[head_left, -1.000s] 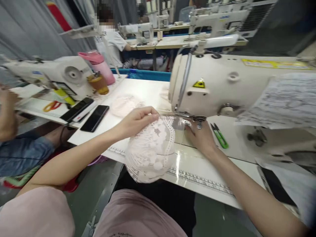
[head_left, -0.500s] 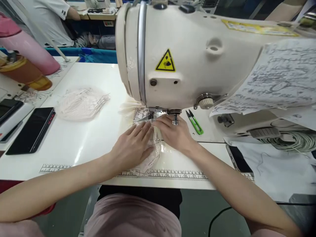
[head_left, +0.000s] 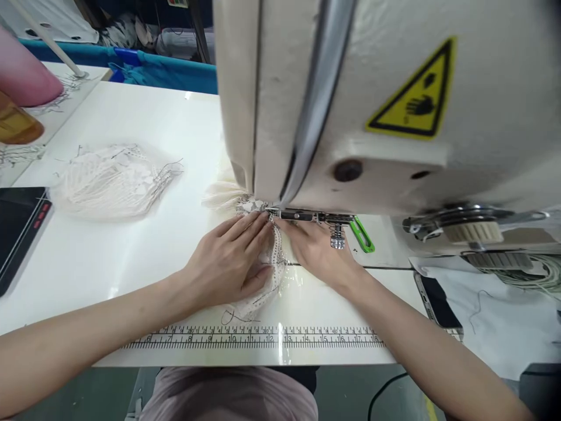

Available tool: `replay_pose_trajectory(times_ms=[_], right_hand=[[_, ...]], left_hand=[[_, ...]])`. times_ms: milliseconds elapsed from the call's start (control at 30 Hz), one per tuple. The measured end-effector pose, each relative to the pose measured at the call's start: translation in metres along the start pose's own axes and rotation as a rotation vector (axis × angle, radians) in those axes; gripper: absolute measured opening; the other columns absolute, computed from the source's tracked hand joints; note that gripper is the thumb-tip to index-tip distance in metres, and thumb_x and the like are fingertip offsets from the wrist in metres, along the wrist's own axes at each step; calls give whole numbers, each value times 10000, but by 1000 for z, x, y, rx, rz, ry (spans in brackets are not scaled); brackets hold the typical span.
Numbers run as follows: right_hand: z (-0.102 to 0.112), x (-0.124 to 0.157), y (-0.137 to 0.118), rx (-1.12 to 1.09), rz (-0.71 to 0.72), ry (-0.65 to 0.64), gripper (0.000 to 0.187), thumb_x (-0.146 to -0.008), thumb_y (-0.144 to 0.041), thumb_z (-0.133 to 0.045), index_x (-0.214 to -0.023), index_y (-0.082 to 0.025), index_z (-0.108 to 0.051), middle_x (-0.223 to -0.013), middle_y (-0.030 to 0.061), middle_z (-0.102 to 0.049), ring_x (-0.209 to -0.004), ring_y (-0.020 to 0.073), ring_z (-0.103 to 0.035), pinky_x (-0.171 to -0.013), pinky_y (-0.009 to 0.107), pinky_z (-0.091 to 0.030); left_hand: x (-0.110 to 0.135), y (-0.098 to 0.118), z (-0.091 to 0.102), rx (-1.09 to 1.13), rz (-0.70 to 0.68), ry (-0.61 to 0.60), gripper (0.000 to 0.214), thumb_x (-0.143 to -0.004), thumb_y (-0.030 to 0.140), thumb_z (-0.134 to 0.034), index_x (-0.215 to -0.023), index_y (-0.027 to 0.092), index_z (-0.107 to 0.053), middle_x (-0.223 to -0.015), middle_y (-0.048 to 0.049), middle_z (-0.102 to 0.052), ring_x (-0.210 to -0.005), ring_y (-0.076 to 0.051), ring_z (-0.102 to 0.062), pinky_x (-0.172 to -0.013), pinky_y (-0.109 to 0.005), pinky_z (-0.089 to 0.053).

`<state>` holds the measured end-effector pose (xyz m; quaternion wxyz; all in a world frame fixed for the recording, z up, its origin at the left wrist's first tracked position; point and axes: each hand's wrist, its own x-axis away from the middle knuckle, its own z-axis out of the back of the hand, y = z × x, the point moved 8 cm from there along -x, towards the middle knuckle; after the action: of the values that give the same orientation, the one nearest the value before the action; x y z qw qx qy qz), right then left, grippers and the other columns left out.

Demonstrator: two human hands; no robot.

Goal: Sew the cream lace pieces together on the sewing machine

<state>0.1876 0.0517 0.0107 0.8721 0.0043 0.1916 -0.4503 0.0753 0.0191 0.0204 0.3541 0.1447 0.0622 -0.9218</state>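
A strip of off-white lace (head_left: 277, 251) runs over the white table toward the needle area of the sewing machine (head_left: 372, 175). My left hand (head_left: 228, 257) lies flat on this lace, fingers stretched toward the presser foot. To the right of the lace, my right hand (head_left: 322, 251) rests flat with its fingers extended; the machine's parts partly cover them. Both sets of fingertips are close to the needle area, which the machine head largely hides. Gathered cream fabric (head_left: 223, 193) spreads out behind the foot. Loose thread trails from the lace's near end.
A pile of lace pieces (head_left: 118, 181) lies at left, near a black device (head_left: 20, 228). Green thread snips (head_left: 363, 235) sit beyond my right hand. At right are a phone (head_left: 438, 301) and white cloth (head_left: 504, 316). A printed ruler (head_left: 263, 337) follows the front edge.
My view has moved closer to the machine head, which fills more of the picture. The lace's near end has shifted off the ruler toward the needle. Both hands stay flat beside the foot.
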Motion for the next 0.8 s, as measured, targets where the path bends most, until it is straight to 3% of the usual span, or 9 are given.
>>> replay_pose_trajectory(times_ms=[233,400,800], right_hand=[[1,2,-3,34,51,-13,361,-930,-155,-453,-1249,-240,-600,-1073,80,-685,-1031,223,-610,-872,377,-477],[3,1,-4,9,37,16,363,-940,-181,-468,-1272,-259,-593,-1073,81,-685,-1047,230,-610,-895,392,-497],[-2,12,-3,116,40,39,418,-907,-167,-534,-1310,-275,-543,-1196,83,-657,-1009,235,-606,-950,454,-461]], left_hand=[[1,0,-1,16,5,20,626,-906,440,-465,-1373,24,-486,-1384,-165,-532,-1307,-300,-495,-1079,-429,-433],[1,-2,-2,41,35,5,616,-901,437,-470,-1410,91,-461,-1398,-136,-527,-1309,-293,-494,-1087,-430,-424],[-2,-2,1,-17,39,-3,618,-904,443,-456,-1383,53,-486,-1398,-157,-524,-1307,-293,-495,-1039,-419,-463]])
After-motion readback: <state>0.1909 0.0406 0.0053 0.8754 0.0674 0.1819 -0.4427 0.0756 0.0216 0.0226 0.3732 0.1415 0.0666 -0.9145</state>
